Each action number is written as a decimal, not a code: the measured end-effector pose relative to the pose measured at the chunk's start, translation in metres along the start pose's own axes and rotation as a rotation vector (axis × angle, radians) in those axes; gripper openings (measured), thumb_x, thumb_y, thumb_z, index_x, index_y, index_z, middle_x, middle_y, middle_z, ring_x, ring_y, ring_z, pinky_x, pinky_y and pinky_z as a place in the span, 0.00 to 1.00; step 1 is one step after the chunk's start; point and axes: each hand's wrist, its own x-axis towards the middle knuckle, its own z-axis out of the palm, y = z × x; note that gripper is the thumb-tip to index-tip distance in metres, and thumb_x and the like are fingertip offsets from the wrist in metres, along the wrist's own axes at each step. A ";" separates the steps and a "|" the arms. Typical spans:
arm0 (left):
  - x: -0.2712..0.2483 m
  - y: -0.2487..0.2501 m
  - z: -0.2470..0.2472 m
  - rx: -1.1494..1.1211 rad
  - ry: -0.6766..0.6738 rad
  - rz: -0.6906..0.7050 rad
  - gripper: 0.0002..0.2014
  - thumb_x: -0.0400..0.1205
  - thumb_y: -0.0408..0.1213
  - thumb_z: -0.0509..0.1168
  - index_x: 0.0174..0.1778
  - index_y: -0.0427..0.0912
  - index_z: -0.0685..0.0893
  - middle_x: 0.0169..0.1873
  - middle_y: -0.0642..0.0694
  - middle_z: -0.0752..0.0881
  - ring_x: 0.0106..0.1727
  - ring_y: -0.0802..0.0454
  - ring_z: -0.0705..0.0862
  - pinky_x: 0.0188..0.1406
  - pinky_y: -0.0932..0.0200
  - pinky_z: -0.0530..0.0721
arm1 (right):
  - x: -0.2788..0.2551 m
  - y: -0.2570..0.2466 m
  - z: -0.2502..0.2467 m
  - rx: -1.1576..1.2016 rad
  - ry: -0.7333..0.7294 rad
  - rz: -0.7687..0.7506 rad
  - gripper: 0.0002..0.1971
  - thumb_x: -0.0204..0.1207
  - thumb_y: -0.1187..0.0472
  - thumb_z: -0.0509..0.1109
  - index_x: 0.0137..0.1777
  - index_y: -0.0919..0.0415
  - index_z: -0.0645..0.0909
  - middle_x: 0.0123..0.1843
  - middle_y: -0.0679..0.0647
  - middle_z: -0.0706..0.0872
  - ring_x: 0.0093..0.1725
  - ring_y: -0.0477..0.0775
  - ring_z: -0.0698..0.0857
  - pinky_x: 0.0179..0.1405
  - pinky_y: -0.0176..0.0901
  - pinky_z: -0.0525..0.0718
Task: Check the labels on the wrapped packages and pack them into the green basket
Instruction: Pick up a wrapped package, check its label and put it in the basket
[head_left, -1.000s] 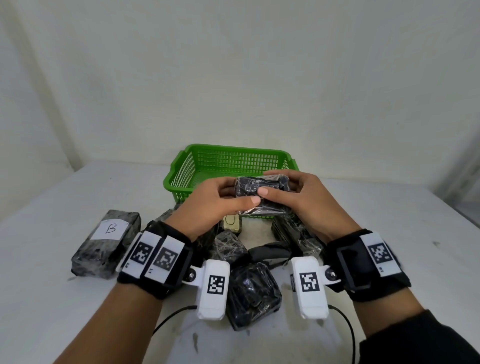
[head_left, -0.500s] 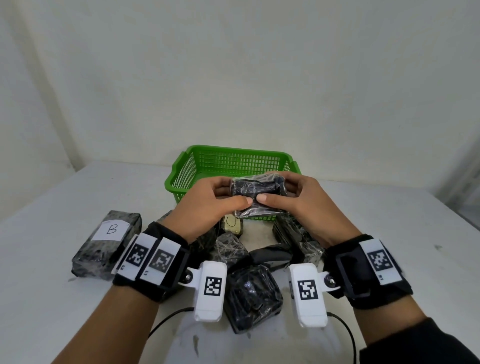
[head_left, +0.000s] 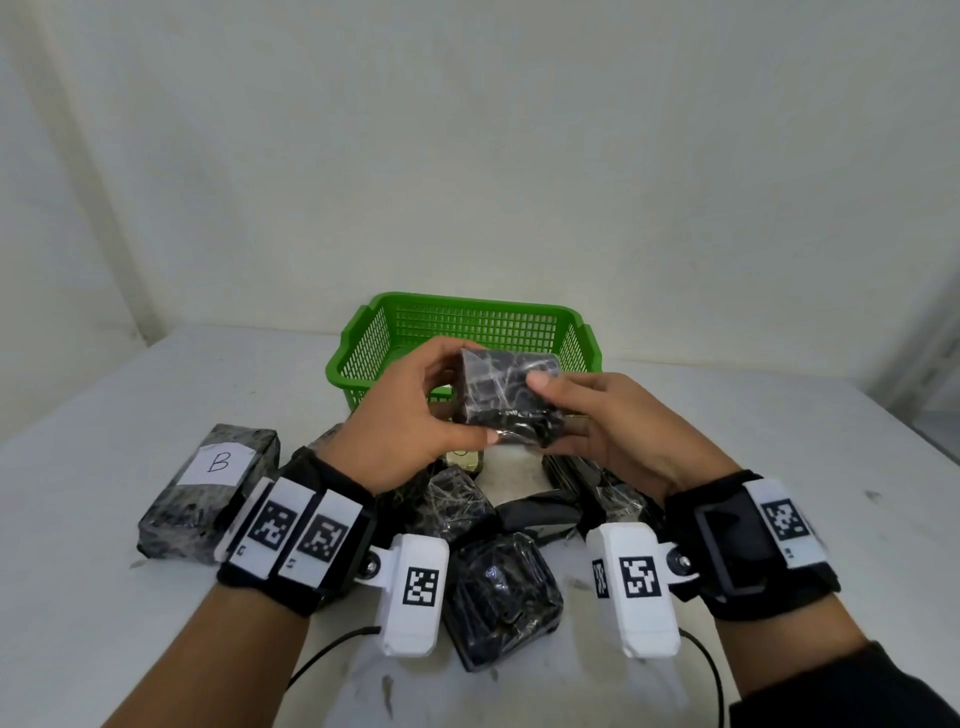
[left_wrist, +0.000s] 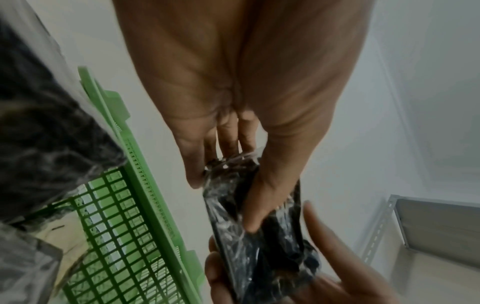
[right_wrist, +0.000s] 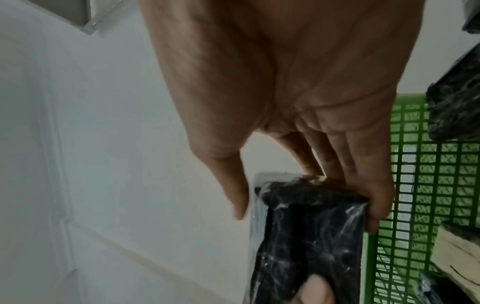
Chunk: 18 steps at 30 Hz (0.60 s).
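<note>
A small black package in clear wrap (head_left: 506, 397) is held up in front of the green basket (head_left: 467, 332), tilted on edge. My left hand (head_left: 415, 410) grips its left end, thumb on the near face, as the left wrist view shows on the package (left_wrist: 262, 226). My right hand (head_left: 587, 415) holds the right end with fingers underneath and thumb on top; the same package (right_wrist: 306, 236) fills the right wrist view. No label shows on the held package. The basket looks empty from the head view.
Several black wrapped packages (head_left: 501, 587) lie in a heap on the white table (head_left: 779, 467) under my wrists. One longer package with a white "B" label (head_left: 208, 488) sits apart at the left. A metal shelf frame (left_wrist: 428, 226) stands off to the right.
Both hands have turned the package, tipping a broader face toward me, and lifted it slightly. The rest of the pile stays put.
</note>
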 end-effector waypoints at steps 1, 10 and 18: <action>-0.001 0.000 0.001 -0.015 -0.026 -0.015 0.37 0.63 0.32 0.86 0.67 0.50 0.80 0.62 0.54 0.88 0.66 0.60 0.85 0.65 0.56 0.86 | 0.001 0.001 0.000 0.008 0.028 -0.014 0.24 0.69 0.49 0.83 0.59 0.66 0.90 0.60 0.64 0.94 0.67 0.74 0.88 0.73 0.67 0.85; 0.000 0.005 0.006 -0.174 0.055 -0.163 0.21 0.70 0.49 0.80 0.52 0.40 0.91 0.49 0.45 0.94 0.56 0.41 0.91 0.64 0.37 0.86 | -0.002 0.004 0.005 -0.017 0.123 -0.110 0.17 0.70 0.59 0.84 0.58 0.59 0.89 0.56 0.55 0.96 0.61 0.55 0.94 0.74 0.58 0.85; -0.001 0.012 0.009 -0.170 0.040 -0.164 0.20 0.70 0.44 0.80 0.56 0.44 0.89 0.51 0.49 0.93 0.54 0.53 0.92 0.63 0.46 0.88 | -0.001 -0.002 0.007 -0.108 0.178 -0.159 0.20 0.71 0.52 0.86 0.58 0.60 0.91 0.55 0.53 0.97 0.58 0.50 0.94 0.61 0.40 0.86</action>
